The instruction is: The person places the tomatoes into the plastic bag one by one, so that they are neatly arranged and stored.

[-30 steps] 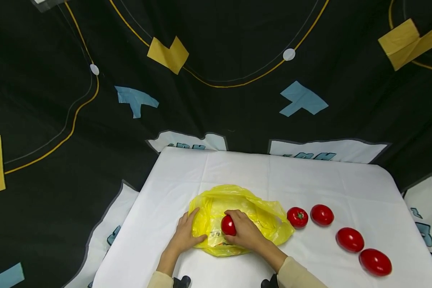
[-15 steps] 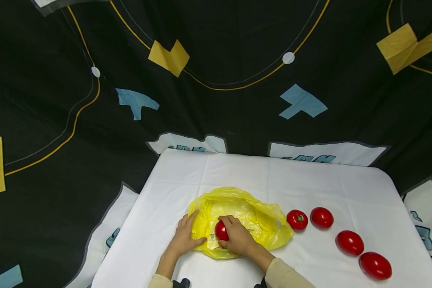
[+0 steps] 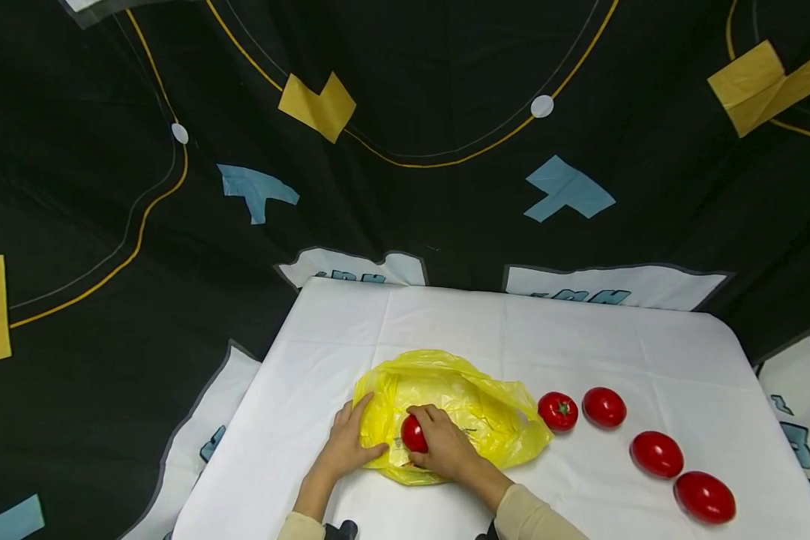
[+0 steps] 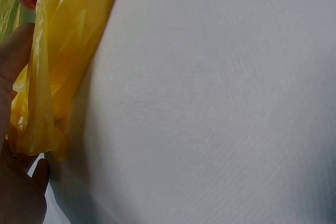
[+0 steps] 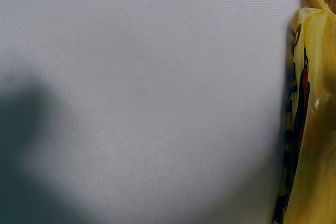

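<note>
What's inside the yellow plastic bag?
A red tomato, gripped by the right hand, shows within the open yellow plastic bag. The hand covers part of the tomato and whatever lies beneath; the depths of the bag's folds can't be seen.

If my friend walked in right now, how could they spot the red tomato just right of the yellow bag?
On the white table, find the big yellow bag. Just past its right end sits the red tomato. It shows a green stem on top, while its three loose neighbours show only shiny red.
</note>
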Available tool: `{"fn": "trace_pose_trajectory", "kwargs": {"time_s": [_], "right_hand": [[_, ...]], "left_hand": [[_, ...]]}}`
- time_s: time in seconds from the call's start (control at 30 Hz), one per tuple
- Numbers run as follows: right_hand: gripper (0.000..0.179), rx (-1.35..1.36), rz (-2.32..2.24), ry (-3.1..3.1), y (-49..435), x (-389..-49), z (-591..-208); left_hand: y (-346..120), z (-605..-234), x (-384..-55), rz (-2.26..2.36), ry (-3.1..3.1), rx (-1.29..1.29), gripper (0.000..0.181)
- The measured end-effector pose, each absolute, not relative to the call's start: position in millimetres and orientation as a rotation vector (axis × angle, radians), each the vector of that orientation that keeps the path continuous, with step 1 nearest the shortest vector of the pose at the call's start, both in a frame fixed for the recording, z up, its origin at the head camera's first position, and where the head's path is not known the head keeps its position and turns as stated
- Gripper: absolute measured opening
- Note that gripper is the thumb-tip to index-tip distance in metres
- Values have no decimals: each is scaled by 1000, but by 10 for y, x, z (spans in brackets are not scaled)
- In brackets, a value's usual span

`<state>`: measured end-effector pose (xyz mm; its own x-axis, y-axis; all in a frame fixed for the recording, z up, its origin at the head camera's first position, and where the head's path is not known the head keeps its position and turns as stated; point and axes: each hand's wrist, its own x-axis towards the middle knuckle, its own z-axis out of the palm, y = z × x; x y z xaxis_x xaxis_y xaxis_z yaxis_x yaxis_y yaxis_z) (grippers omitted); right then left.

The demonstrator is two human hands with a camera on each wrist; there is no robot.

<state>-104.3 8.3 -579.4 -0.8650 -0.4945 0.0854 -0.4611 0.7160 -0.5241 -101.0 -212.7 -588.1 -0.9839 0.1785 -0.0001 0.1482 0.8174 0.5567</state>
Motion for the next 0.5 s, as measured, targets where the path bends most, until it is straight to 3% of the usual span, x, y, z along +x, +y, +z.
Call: {"fn": "trace_pose_trajectory", "kwargs": {"time_s": [0.5], "right_hand": [[74,-751,-823,2876,42,-1022,-5780]], "left_hand": [[-2111,-5861,-996,930,2969,285,97]]}}
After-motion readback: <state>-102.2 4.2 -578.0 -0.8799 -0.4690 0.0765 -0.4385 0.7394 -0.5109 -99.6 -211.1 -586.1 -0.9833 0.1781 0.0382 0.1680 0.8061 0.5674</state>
